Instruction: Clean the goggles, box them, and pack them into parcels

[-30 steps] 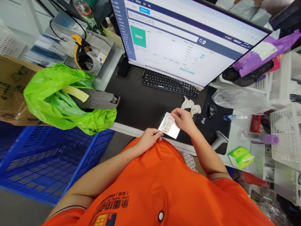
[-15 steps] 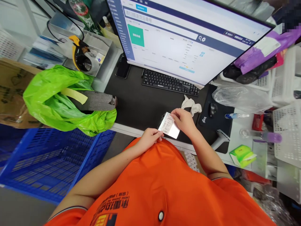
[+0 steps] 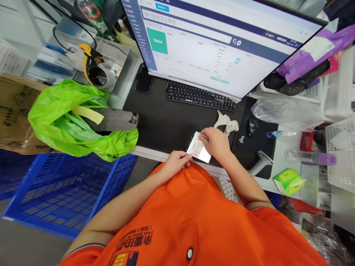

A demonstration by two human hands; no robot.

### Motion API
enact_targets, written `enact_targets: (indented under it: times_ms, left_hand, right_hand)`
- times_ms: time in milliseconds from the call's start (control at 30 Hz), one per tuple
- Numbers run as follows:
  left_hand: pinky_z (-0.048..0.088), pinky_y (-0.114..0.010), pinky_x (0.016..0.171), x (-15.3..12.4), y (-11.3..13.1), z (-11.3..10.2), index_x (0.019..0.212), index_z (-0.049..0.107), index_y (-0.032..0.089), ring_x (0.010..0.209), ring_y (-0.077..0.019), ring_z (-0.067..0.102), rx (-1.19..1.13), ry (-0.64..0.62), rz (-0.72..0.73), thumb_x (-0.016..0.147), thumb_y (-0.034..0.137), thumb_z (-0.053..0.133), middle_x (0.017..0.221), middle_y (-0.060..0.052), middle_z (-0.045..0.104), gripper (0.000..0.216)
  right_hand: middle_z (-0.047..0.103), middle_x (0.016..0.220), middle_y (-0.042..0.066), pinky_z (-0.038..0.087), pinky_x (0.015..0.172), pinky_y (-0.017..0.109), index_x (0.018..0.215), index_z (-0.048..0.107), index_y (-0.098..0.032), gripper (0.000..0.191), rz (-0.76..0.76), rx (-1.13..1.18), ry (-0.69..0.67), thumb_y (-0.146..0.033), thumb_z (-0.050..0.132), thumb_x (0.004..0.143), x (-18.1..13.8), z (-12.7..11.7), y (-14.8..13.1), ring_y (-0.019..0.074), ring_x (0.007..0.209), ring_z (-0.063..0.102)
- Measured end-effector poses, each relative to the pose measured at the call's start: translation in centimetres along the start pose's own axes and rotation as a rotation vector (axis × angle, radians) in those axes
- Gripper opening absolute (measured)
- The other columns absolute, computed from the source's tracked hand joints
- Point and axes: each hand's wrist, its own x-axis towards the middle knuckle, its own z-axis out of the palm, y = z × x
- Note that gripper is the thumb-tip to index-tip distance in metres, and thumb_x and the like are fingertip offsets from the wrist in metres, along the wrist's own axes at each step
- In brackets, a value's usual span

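Note:
A small flat white packet [image 3: 205,154], perhaps a box, lies tilted at the desk's front edge, close to my body. On its face is a printed label [image 3: 197,147] with lines of text. My left hand [image 3: 177,164] is closed, thumb and fingers pinching the packet's lower left corner. My right hand [image 3: 215,142] is closed with bent fingertips on the label's upper right edge; whether they pinch or press it is hard to see. Something dark shows behind the packet's left side. Beyond my right hand, a crumpled whitish scrap [image 3: 226,122] rests on the black desk mat [image 3: 163,127].
Ahead stand a monitor [image 3: 191,44] and keyboard [image 3: 201,95]. A green plastic bag [image 3: 61,118] with a grey item [image 3: 116,119] lies left, above a blue crate [image 3: 69,192]. To the right are a mouse [image 3: 252,127], a handheld scanner [image 3: 262,162] and a tissue pack [image 3: 288,181].
My right hand's fingers have shifted slightly left and down over the label. My left hand keeps its hold on the packet's corner. The view has turned a little.

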Motion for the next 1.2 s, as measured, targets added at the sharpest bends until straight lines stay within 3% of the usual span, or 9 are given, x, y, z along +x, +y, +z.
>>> enact_targets:
  times_ms: [233, 433, 500, 600, 667, 800, 1000, 1100, 1200]
  left_hand:
    - [0.033, -0.024, 0.051, 0.3, 0.1, -0.1, 0.077, 0.072, 0.014, 0.053, -0.0105, 0.047, -0.008, 0.006, -0.028, 0.082, 0.059, 0.063, 0.064, -0.002, 0.065, 0.046]
    - [0.037, -0.026, 0.056, 0.3, -0.4, -0.4, 0.07, 0.064, 0.016, 0.057, -0.0129, 0.05, 0.189, 0.095, 0.048, 0.083, 0.056, 0.064, 0.063, 0.0, 0.059, 0.042]
    - [0.046, -0.029, 0.065, 0.0, -0.3, -0.8, 0.089, 0.066, 0.016, 0.069, -0.017, 0.059, 0.352, 0.256, 0.137, 0.08, 0.052, 0.069, 0.079, -0.002, 0.065, 0.037]
    - [0.049, -0.043, 0.099, -0.1, 0.4, -1.0, 0.138, 0.048, 0.018, 0.118, -0.0295, 0.061, 0.627, 0.456, 0.414, 0.079, 0.047, 0.075, 0.134, -0.016, 0.06, 0.071]
    - [0.031, -0.05, 0.119, 0.4, 1.2, -0.8, 0.154, 0.029, 0.018, 0.146, -0.0348, 0.037, 0.865, 0.407, 0.635, 0.08, 0.049, 0.075, 0.159, -0.02, 0.036, 0.092]
    - [0.007, -0.053, 0.126, 2.7, 2.6, 1.1, 0.16, 0.015, 0.01, 0.156, -0.0354, 0.011, 1.29, 0.118, 0.839, 0.08, 0.063, 0.07, 0.166, -0.021, 0.018, 0.111]
    - [0.009, -0.055, 0.126, 4.1, 3.1, 2.6, 0.157, 0.024, 0.002, 0.156, -0.0368, 0.007, 1.49, 0.039, 0.809, 0.072, 0.076, 0.068, 0.165, -0.025, 0.012, 0.121]
    - [0.016, -0.057, 0.124, 3.9, 3.0, 2.3, 0.158, 0.025, 0.009, 0.155, -0.0383, 0.01, 1.53, 0.035, 0.809, 0.068, 0.065, 0.08, 0.166, -0.023, 0.01, 0.12]
    - [0.019, -0.055, 0.125, 4.0, 2.5, 2.0, 0.158, 0.028, 0.013, 0.155, -0.035, 0.015, 1.573, 0.045, 0.871, 0.077, 0.048, 0.08, 0.166, -0.018, 0.015, 0.102]
  right_hand:
    - [0.066, 0.091, 0.015, 0.032, 0.063, 0.031, 0.1, 0.065, -0.02, 0.033, 0.193, -0.039, 0.065, -0.052, 0.067, 0.09, 0.2, 0.4, -0.9, 0.0256, 0.084, 0.059]
    - [0.07, 0.081, 0.004, 0.032, 0.058, 0.028, 0.082, 0.069, -0.024, 0.035, 0.313, 0.322, -0.126, -0.051, 0.053, 0.096, 1.5, 1.7, 2.3, 0.0188, 0.072, 0.06]
    - [0.072, 0.08, 0.002, 0.033, 0.058, 0.027, 0.082, 0.071, -0.024, 0.03, 0.35, 0.381, -0.076, -0.045, 0.053, 0.095, 1.7, 2.4, 2.9, 0.0177, 0.071, 0.061]
    - [0.071, 0.073, 0.0, 0.036, 0.058, 0.025, 0.079, 0.071, -0.023, 0.026, 0.347, 0.471, -0.02, -0.041, 0.055, 0.089, 1.8, 3.3, 3.1, 0.0162, 0.067, 0.061]
    - [0.068, 0.067, 0.0, 0.038, 0.057, 0.025, 0.076, 0.07, -0.022, 0.026, 0.352, 0.524, 0.011, -0.041, 0.056, 0.086, 2.0, 3.9, 3.1, 0.0158, 0.063, 0.06]
    - [0.072, 0.077, 0.003, 0.047, 0.067, 0.029, 0.083, 0.07, -0.021, 0.023, 0.343, 0.634, 0.061, -0.037, 0.054, 0.084, 2.0, 4.4, 3.4, 0.0185, 0.071, 0.065]
    - [0.072, 0.103, 0.012, 0.054, 0.088, 0.043, 0.105, 0.064, -0.02, 0.03, 0.4, 0.775, 0.364, -0.038, 0.046, 0.088, -0.5, 4.3, 4.2, 0.0247, 0.09, 0.068]
    - [0.068, 0.11, 0.016, 0.054, 0.09, 0.048, 0.109, 0.063, -0.019, 0.03, 0.366, 0.649, 0.434, -0.039, 0.051, 0.089, -3.1, 3.7, 3.7, 0.0279, 0.095, 0.067]
    - [0.063, 0.12, 0.018, 0.053, 0.094, 0.051, 0.123, 0.058, -0.021, 0.035, 0.249, 0.472, 0.468, -0.038, 0.05, 0.093, -5.8, 3.2, 2.2, 0.0292, 0.103, 0.064]
